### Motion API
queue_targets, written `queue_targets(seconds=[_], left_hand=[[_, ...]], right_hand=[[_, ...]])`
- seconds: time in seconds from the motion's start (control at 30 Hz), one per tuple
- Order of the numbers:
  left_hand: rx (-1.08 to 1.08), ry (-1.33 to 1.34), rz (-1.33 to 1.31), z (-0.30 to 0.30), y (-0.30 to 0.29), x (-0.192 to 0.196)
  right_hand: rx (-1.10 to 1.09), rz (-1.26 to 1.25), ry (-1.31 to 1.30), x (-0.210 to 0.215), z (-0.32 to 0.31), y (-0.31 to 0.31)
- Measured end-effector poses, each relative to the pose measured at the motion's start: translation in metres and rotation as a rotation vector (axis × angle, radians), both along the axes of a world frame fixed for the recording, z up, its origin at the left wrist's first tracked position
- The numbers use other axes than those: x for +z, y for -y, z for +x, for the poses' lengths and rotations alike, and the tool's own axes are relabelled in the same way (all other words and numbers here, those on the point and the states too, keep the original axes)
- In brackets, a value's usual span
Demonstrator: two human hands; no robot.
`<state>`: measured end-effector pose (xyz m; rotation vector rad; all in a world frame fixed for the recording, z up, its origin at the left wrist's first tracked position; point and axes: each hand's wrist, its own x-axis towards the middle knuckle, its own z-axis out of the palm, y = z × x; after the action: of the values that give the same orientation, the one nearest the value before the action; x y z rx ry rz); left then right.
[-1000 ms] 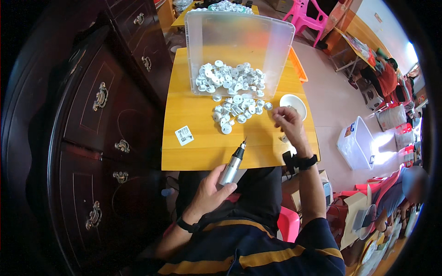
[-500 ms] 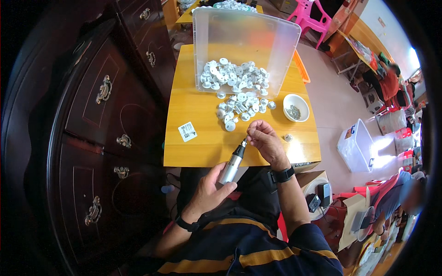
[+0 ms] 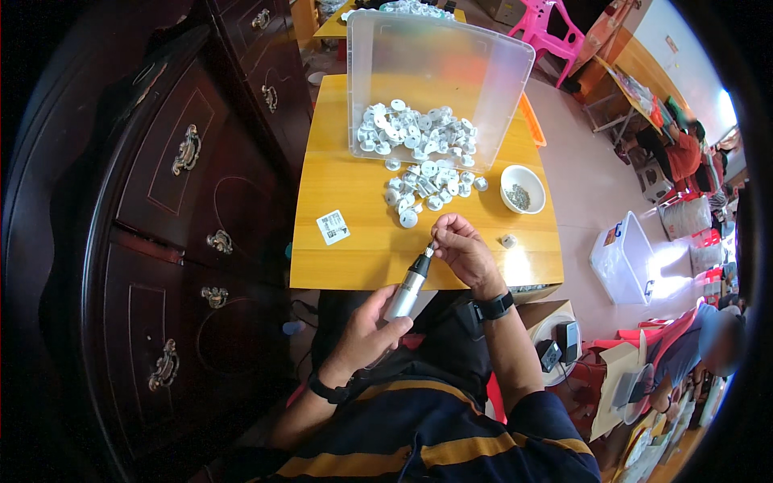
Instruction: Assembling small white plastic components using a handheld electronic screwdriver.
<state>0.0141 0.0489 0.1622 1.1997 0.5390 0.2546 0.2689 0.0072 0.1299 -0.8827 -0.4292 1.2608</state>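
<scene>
Silver-and-black electric screwdriver (image 3: 407, 291) grasped in left hand (image 3: 364, 334), body out past the table's near edge, bit end over the table (image 3: 362, 270). Long axis runs from left palm up and right, away from the wearer. Right hand (image 3: 467, 253) is nearer the bit: thumb and forefinger pinched together right at it; can't tell if they grip the bit or a tiny screw, too small. White bowl (image 3: 523, 173) of small metal pieces sits near right edge, beyond right hand. One loose white part (image 3: 509, 241) toward near-right corner; white round parts (image 3: 409, 218) piled mid-table, before translucent bin (image 3: 439, 60) at far edge.
</scene>
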Motion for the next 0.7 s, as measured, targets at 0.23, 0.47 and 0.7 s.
queue_targets(seconds=[0.23,0.47,0.7], left_hand=[[-0.019,0.105,-0.134,-0.001,-0.006,0.001],[0.148,0.066,0.098,-0.003,-0.012,-0.009],[0.207,0.035,0.14,-0.009,-0.018,-0.011]], right_hand=[[0.04,0.022,-0.025,0.009,-0.004,-0.002],[-0.222,-0.164,0.844,-0.022,-0.013,-0.024],[-0.278,-0.248,1.492,-0.006,-0.031,-0.044]])
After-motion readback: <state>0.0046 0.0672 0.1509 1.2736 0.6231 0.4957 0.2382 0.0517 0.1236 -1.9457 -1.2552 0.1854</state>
